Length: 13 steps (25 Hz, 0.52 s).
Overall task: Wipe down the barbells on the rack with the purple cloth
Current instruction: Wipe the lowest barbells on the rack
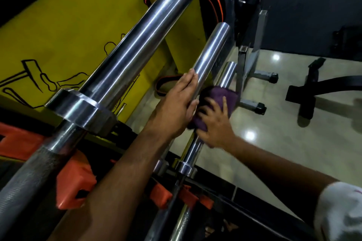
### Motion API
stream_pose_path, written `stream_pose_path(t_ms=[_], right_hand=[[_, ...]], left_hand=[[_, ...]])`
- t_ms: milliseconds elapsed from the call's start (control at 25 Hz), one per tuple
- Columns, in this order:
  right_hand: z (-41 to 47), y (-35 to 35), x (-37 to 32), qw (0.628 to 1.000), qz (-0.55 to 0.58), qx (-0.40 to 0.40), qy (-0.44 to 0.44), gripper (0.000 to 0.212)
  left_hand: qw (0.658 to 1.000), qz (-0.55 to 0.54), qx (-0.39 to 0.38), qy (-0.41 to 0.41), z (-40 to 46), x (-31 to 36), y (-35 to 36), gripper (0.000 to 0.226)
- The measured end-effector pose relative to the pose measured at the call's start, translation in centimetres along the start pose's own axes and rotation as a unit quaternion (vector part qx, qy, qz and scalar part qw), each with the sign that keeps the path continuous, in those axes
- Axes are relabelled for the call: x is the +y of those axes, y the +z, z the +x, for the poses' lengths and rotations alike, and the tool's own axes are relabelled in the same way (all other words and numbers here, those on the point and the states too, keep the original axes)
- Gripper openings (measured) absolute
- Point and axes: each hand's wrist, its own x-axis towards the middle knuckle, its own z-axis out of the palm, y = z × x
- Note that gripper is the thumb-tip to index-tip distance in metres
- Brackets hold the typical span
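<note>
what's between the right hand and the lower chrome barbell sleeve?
Head view: the purple cloth, draped over the lower chrome barbell sleeve. The right hand grips through it, with no bare contact visible. The left hand rests on the neighbouring sleeve.

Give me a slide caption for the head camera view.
Right hand wipes a barbell sleeve with the purple cloth; left hand steadies the neighbouring sleeve.

left hand flat, right hand gripping

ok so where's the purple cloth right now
Centre-right of the head view: the purple cloth wraps the lowest barbell sleeve, gripped by the right hand.
</note>
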Motion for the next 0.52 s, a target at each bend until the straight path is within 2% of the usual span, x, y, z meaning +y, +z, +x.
stream_pose_path(t_ms=[120, 160, 200, 240, 320, 360, 440, 520], right_hand=[[-0.1, -1.2, 2.2, 0.976, -0.018, -0.058, -0.208, 0.057], [1.6, -2.0, 4.0, 0.971, -0.034, -0.079, -0.222, 0.056], [3.5, -2.8, 5.4, 0.978, -0.038, -0.087, -0.183, 0.055], [4.8, -3.3, 6.2, 0.991, -0.017, -0.085, -0.106, 0.053], [4.8, -2.8, 4.6, 0.999, 0.007, -0.035, 0.013, 0.051], [3.6, -2.2, 2.8, 0.999, 0.012, -0.036, 0.032, 0.05], [0.2, -0.5, -0.1, 0.995, 0.027, -0.064, -0.065, 0.05], [0.2, -1.4, 1.3, 0.98, 0.016, -0.106, -0.168, 0.053]], left_hand=[[1.0, 0.008, 0.004, 0.007, -0.2, 0.0, 0.0, 0.067], [1.0, 0.005, 0.002, 0.004, -0.2, 0.0, 0.0, 0.067], [1.0, 0.003, 0.001, -0.001, -0.1, 0.2, 0.0, 0.067], [1.0, 0.003, 0.001, -0.004, -0.2, 0.2, 0.0, 0.067], [1.0, 0.003, 0.006, -0.004, -0.1, 0.2, -0.1, 0.067], [1.0, -0.002, 0.003, -0.001, -0.1, 0.3, -0.1, 0.067], [1.0, -0.006, 0.002, 0.003, 0.0, 0.1, -0.2, 0.067], [1.0, 0.003, -0.001, 0.001, 0.0, 0.1, -0.2, 0.067]])
